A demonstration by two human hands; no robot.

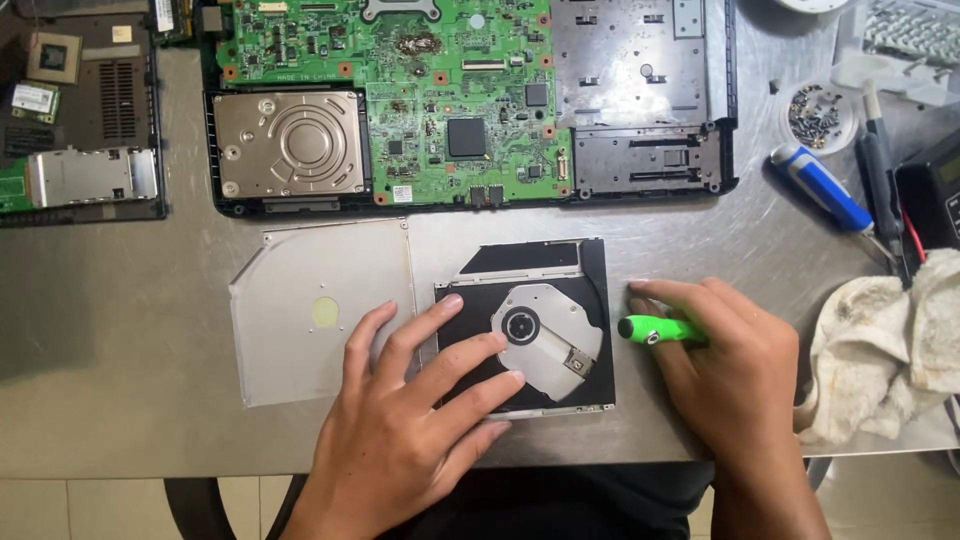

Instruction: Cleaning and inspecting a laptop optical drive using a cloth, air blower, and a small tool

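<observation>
An opened optical disc drive [545,330] lies on the metal table, its black tray and round spindle hub exposed. My left hand [410,420] rests flat on the drive's left part, fingers spread across the tray. The drive's silver cover plate [320,305] lies just left of it, partly under my thumb side. My right hand [725,375] is to the right of the drive and holds a bright green tool handle [660,329], its tip pointing at the drive's right edge.
An open laptop base with green motherboard [440,90] and hard disk [290,145] fills the back. A second opened chassis [80,120] is at far left. At right lie a blue screwdriver [820,187], a dish of screws [820,112] and a white rag [890,340].
</observation>
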